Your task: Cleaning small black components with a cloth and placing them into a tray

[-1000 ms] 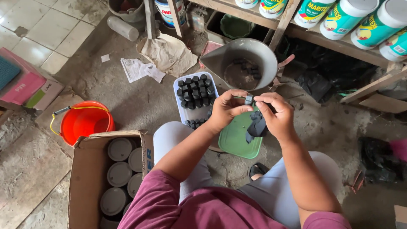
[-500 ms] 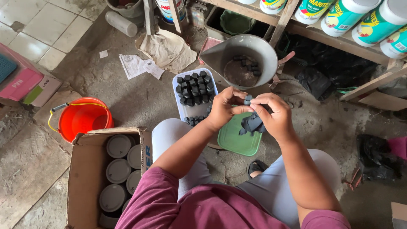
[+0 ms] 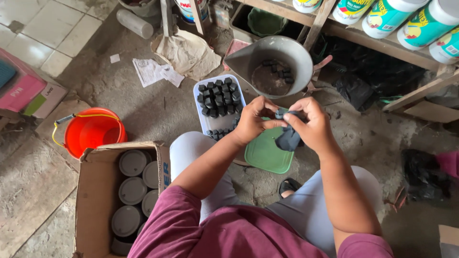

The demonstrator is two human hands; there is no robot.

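Both my hands are up in front of me over the floor, working one small dark piece (image 3: 279,113). My left hand (image 3: 252,120) pinches it between thumb and fingertips; my right hand (image 3: 310,125) meets it from the other side, fingers clenched around a dark rag (image 3: 289,138) that hangs below the palm and touches the piece. Cannot tell exactly what the piece is, too small and partly covered. Just under my hands lies a green lid (image 3: 266,154) on the floor. Beside it, touching distance from my left hand, a white tray (image 3: 200,86) packed with similar black pieces in rows. Behind that a grey metal scoop-shaped pan (image 3: 248,58) with a few more dark pieces inside. At left, an orange bucket (image 3: 91,134) and a cardboard box (image 3: 91,200) of grey-lidded cans.
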